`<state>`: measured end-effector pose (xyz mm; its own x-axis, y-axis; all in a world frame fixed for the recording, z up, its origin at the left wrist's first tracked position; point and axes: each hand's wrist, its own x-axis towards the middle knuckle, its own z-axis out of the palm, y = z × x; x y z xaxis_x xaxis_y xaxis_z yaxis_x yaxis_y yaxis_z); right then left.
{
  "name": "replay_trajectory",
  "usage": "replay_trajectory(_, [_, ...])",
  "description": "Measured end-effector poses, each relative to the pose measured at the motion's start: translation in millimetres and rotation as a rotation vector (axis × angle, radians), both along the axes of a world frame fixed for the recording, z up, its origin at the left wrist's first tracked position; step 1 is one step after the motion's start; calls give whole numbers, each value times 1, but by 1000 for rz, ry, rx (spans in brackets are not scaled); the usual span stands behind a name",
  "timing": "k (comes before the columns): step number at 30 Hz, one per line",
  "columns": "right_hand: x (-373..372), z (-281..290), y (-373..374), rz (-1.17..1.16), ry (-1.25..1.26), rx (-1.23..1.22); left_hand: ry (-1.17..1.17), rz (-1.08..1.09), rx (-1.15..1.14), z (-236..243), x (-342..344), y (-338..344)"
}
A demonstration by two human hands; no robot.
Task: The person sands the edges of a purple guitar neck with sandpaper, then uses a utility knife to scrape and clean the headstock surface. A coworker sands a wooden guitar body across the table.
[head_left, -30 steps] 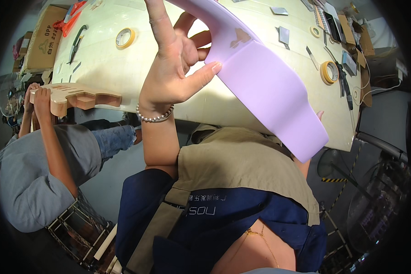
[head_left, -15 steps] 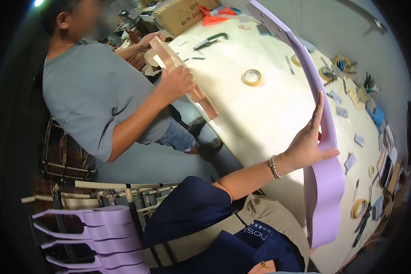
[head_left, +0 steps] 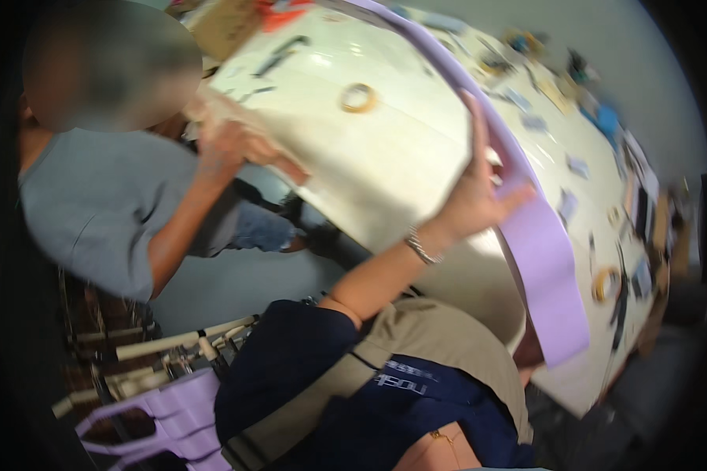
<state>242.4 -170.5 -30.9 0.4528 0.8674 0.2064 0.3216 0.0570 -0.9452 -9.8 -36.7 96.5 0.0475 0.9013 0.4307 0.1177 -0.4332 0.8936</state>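
Observation:
A long lilac guitar body with neck [head_left: 542, 290] stretches from the top of the view to the lower right, side-on and blurred by motion. My left hand [head_left: 475, 196] grips it around the narrower part, forefinger stretched along it and thumb out over its side. My right hand [head_left: 530, 349] is at the guitar's lower end, largely hidden behind it, with its fingers out of sight. The pale worktable [head_left: 401, 157] lies beneath, carrying a tape roll [head_left: 357, 98] and small grey blocks [head_left: 534, 123].
A co-worker in grey [head_left: 110, 204] holds a pale wooden piece [head_left: 287, 165] at the table's left edge. A rack [head_left: 157, 345] with several lilac guitars [head_left: 188, 408] stands lower left. Boxes [head_left: 224, 23], tools and another tape roll [head_left: 605, 284] line the table's sides.
Since a second ago the view has swung left, bringing the rack and more of the co-worker in. The lilac guitar has turned side-on, still held, and now leans further toward the upper left.

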Motion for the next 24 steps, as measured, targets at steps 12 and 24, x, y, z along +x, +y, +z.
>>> replay_trajectory(12, [11,-7,-41,-44,-80,69,-138,-304,-42,5,1,2])
replay_trajectory(24, [5,-6,-60,-102,-76,92,-406,-200,-169,33,31,-22])
